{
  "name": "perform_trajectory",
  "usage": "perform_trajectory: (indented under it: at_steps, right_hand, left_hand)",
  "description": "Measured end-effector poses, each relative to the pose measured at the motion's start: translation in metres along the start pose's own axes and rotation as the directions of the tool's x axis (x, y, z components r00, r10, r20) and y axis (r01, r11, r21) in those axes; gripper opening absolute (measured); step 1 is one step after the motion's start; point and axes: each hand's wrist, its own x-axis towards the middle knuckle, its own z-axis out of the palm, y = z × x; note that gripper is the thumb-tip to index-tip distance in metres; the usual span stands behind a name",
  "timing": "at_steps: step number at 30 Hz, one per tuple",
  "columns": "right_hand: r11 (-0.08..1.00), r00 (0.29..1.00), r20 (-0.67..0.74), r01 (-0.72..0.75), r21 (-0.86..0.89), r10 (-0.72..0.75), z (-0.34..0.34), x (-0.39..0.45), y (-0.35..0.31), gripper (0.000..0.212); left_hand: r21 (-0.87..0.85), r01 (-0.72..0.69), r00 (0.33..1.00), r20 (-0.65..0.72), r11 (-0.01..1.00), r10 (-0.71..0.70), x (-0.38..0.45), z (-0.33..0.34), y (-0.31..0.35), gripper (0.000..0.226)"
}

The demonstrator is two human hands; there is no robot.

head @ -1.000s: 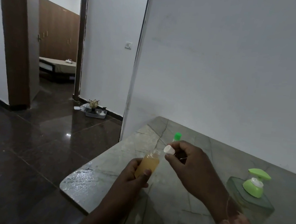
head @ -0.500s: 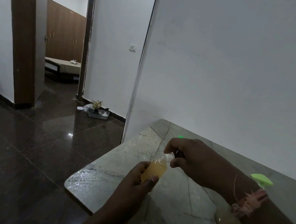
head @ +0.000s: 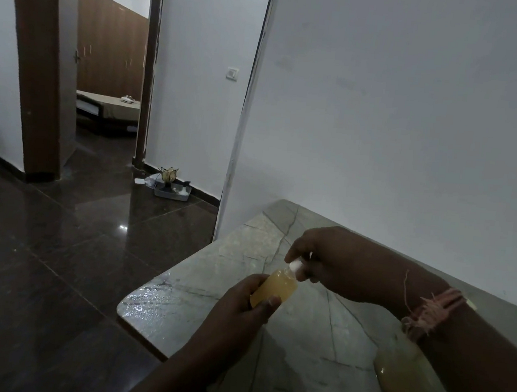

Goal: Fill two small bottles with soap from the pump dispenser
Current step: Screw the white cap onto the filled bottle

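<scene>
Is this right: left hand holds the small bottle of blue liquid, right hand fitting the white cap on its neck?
Wrong colour. In the head view the small bottle in the left hand holds amber-yellow liquid, not blue. The rest holds: the right hand pinches the white cap at its neck.

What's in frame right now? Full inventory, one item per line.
small bottle: 1, clear with amber soap, tilted above the counter, in the left grip
bottle cap: 1, white, at the bottle's mouth, in the right fingers
soap dispenser: 1, clear with amber soap, counter right, top hidden by the right forearm
stone counter: 1, grey-green veined, against the white wall
tray of items: 1, grey, on the dark floor by the wall
light switch: 1, white, on the wall
bed: 1, beige, through the doorway
thread wristband: 1, pink, right wrist
left hand: holds the bottle
right hand: pinches the cap
</scene>
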Motion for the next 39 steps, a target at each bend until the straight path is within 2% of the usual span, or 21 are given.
perform_trajectory:
  at_steps: [1,2,5,7,9,11,12,14,16,18,19,20,23,24,26,29,30,34,37,39]
  right_hand:
    - [0.999,1.0,-0.008,-0.023,0.025,0.023,0.002,0.001,0.0,0.018]
    - [0.998,0.999,-0.015,-0.048,0.048,0.048,0.004,0.002,-0.001,0.025]
    - [0.983,0.985,-0.029,-0.17,0.075,0.172,0.011,0.001,-0.001,0.074]
    - [0.961,0.969,0.02,-0.248,0.125,0.248,0.007,-0.003,0.001,0.091]
    - [0.928,0.96,0.054,-0.279,0.247,0.274,-0.001,-0.007,0.006,0.081]
    - [0.933,0.982,0.047,-0.187,0.308,0.182,-0.007,-0.008,0.011,0.045]
    - [0.936,0.992,0.05,-0.123,0.329,0.113,-0.007,-0.008,0.012,0.035]
    - [0.928,0.998,0.046,-0.054,0.367,0.041,-0.001,-0.007,0.01,0.029]
    - [0.942,0.995,0.008,-0.094,0.321,0.096,0.005,-0.006,0.003,0.017]
    - [0.948,0.973,-0.031,-0.215,0.235,0.229,0.006,-0.004,-0.002,0.053]
    - [0.941,0.962,-0.03,-0.26,0.216,0.272,0.005,-0.005,-0.002,0.065]
    - [0.937,0.959,-0.026,-0.27,0.223,0.283,0.004,-0.005,-0.001,0.066]
    - [0.951,0.988,0.009,-0.15,0.269,0.154,0.004,-0.006,0.005,0.033]
    - [0.952,0.993,0.019,-0.118,0.283,0.117,0.006,-0.007,0.005,0.03]
    - [0.953,0.99,0.003,-0.135,0.272,0.14,0.011,-0.005,0.005,0.021]
    - [0.95,0.968,-0.049,-0.232,0.21,0.247,0.011,-0.005,0.004,0.06]
    - [0.957,0.97,-0.06,-0.219,0.191,0.234,0.011,-0.005,0.005,0.058]
    - [0.962,0.996,-0.041,-0.062,0.267,0.076,0.015,-0.004,0.005,0.021]
    - [0.975,0.992,-0.108,-0.038,0.219,0.063,0.021,-0.002,0.005,0.011]
    - [0.978,0.986,-0.149,-0.043,0.203,0.074,0.025,-0.002,0.004,0.008]
  left_hand:
    - [0.004,-0.002,1.0,-0.006,1.0,0.002,0.0,0.0,0.001,0.035]
    - [0.005,-0.001,1.0,-0.011,1.0,0.001,0.0,0.0,0.002,0.035]
    - [-0.034,-0.009,1.0,-0.001,0.999,0.009,-0.003,0.0,0.003,0.031]
    - [-0.047,-0.012,1.0,0.005,0.999,0.012,-0.003,-0.001,0.003,0.03]
    - [-0.064,-0.012,1.0,-0.001,0.998,0.012,-0.002,-0.001,0.002,0.032]
    - [-0.091,-0.013,1.0,-0.002,0.996,0.013,-0.001,-0.002,0.001,0.033]
    - [-0.096,-0.014,1.0,0.005,0.995,0.015,-0.002,-0.003,0.001,0.034]
    - [-0.098,-0.012,1.0,0.019,0.995,0.014,-0.002,-0.003,0.001,0.041]
    - [-0.092,-0.008,1.0,0.022,0.996,0.01,-0.002,-0.002,0.002,0.046]
    - [-0.078,-0.018,1.0,0.013,0.997,0.019,-0.002,-0.002,0.002,0.042]
    - [-0.073,-0.017,1.0,0.013,0.997,0.018,-0.002,-0.002,0.003,0.04]
    - [-0.073,-0.014,1.0,0.015,0.997,0.015,-0.003,-0.003,0.003,0.039]
    - [-0.081,-0.006,1.0,0.02,0.997,0.007,-0.003,-0.003,0.005,0.046]
    - [-0.082,-0.007,1.0,0.023,0.997,0.009,-0.004,-0.003,0.006,0.047]
    - [-0.094,-0.011,1.0,0.022,0.995,0.013,-0.004,-0.002,0.008,0.048]
    - [-0.103,-0.002,1.0,0.026,0.995,0.005,-0.004,-0.003,0.009,0.054]
    - [-0.104,-0.001,1.0,0.031,0.995,0.004,-0.005,-0.003,0.009,0.056]
    - [-0.097,0.014,0.999,0.043,0.995,-0.01,-0.005,-0.003,0.01,0.059]
    - [-0.079,0.039,0.999,0.04,0.996,-0.036,-0.004,-0.002,0.01,0.062]
    - [-0.049,0.037,0.999,0.035,0.998,-0.035,-0.004,-0.003,0.01,0.053]
